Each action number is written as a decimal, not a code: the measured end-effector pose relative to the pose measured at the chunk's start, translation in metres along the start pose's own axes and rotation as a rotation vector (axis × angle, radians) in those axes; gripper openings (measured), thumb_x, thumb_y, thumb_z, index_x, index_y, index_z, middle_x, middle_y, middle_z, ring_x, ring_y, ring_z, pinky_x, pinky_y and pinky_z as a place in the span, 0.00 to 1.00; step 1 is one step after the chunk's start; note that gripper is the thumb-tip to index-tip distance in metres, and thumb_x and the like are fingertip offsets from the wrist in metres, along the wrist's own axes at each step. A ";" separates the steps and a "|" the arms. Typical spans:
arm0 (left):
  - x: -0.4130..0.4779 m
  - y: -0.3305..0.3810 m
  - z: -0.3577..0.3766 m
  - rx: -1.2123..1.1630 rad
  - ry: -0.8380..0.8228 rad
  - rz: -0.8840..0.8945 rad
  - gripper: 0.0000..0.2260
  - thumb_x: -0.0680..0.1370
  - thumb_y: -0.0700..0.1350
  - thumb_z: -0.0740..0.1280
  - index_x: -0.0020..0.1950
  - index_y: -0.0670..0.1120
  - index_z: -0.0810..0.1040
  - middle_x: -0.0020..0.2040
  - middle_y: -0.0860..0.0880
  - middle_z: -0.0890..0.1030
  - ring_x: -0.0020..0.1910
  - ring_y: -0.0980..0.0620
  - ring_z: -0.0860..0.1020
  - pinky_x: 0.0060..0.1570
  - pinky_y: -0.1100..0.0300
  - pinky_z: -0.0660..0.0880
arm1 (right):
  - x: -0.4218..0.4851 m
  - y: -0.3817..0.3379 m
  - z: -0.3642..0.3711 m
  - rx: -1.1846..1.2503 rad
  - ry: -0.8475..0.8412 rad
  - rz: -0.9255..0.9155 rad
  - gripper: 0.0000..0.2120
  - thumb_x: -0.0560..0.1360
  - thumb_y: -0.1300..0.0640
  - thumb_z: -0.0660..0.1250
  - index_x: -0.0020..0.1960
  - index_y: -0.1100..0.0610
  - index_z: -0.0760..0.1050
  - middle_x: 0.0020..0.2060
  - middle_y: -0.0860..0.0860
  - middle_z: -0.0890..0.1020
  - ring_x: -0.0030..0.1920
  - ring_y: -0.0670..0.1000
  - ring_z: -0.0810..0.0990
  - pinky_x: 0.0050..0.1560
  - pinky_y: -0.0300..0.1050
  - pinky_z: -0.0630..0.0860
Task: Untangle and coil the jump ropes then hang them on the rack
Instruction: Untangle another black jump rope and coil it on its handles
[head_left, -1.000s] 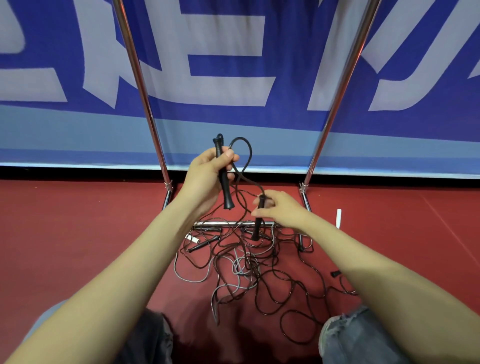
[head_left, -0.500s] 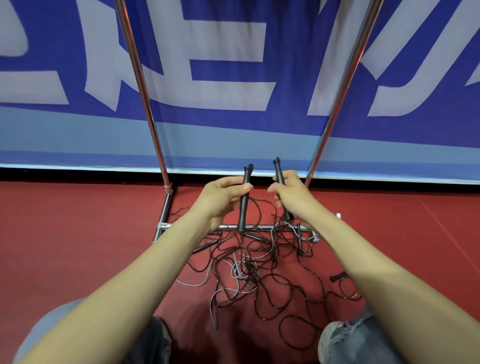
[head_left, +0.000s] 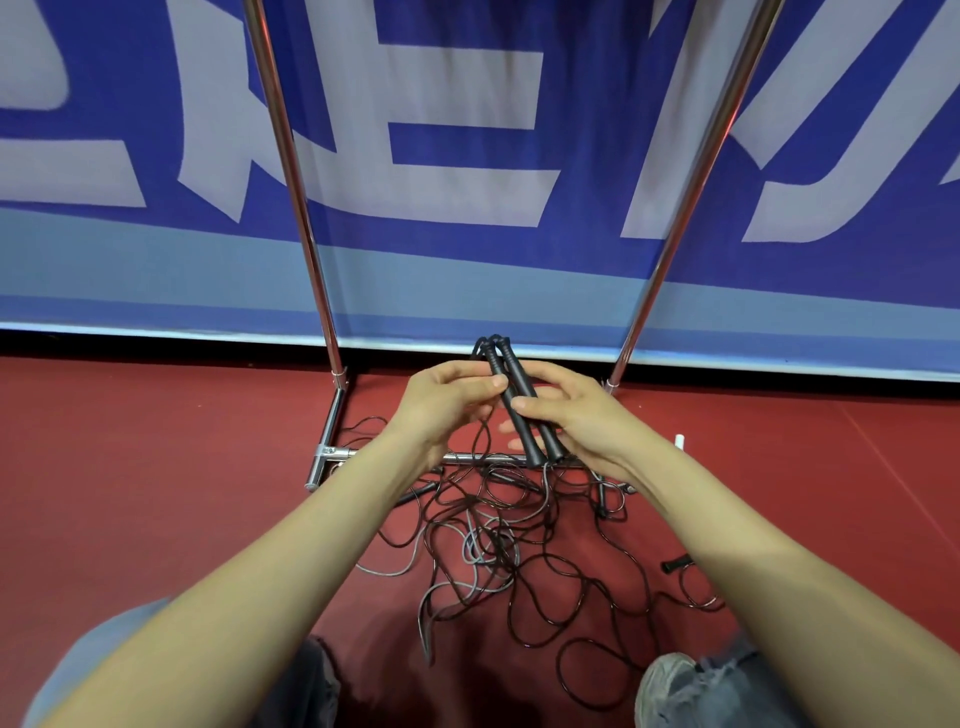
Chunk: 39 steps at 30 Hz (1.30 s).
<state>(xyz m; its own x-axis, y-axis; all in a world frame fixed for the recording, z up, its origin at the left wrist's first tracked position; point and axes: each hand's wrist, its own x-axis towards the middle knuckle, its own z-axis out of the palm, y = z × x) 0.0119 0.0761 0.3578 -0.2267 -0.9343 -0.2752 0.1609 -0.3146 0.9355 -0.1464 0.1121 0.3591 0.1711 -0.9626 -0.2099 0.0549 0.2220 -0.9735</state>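
Barely begun, it seems: two black handles (head_left: 519, 400) stand side by side, gripped between the left hand (head_left: 447, 400) and the right hand (head_left: 576, 415), thumbs pressed across them, both arms stretched forward. Below the hands the ropes (head_left: 498, 540) lie tangled on the floor (head_left: 156, 519). Beyond the hands, the rack (head_left: 291, 156) shows nothing hung on it.

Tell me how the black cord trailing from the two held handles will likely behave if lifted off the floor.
Probably floppy: the black cord lies in loose loops. It will likely snag, since it crosses the grey cord and the rack's base bar. The handles look stiff and textured, so unlikely to slip.
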 end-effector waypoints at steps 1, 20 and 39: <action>0.000 0.000 -0.001 0.042 -0.005 0.016 0.06 0.72 0.36 0.73 0.48 0.42 0.80 0.36 0.48 0.83 0.37 0.51 0.80 0.42 0.62 0.76 | -0.001 0.000 -0.001 -0.006 -0.002 0.002 0.19 0.77 0.68 0.64 0.66 0.54 0.72 0.48 0.56 0.84 0.45 0.56 0.85 0.53 0.57 0.80; -0.005 0.036 -0.033 0.672 -0.247 0.233 0.17 0.75 0.59 0.69 0.36 0.47 0.76 0.29 0.49 0.73 0.31 0.50 0.67 0.36 0.57 0.63 | -0.039 -0.029 -0.048 -0.366 -0.266 0.003 0.30 0.76 0.67 0.66 0.71 0.44 0.66 0.47 0.50 0.84 0.43 0.52 0.84 0.41 0.43 0.81; -0.008 0.024 0.000 0.621 -0.047 0.290 0.07 0.80 0.42 0.65 0.55 0.43 0.80 0.38 0.47 0.82 0.27 0.53 0.73 0.29 0.65 0.74 | -0.018 -0.023 -0.041 -1.460 0.240 -0.158 0.16 0.81 0.53 0.59 0.69 0.50 0.66 0.46 0.53 0.81 0.44 0.59 0.80 0.42 0.49 0.72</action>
<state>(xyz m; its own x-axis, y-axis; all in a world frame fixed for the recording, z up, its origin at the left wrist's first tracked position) 0.0178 0.0760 0.3821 -0.3018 -0.9534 0.0025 -0.3561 0.1152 0.9273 -0.1906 0.1178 0.3814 0.0873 -0.9956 0.0354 -0.9782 -0.0924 -0.1860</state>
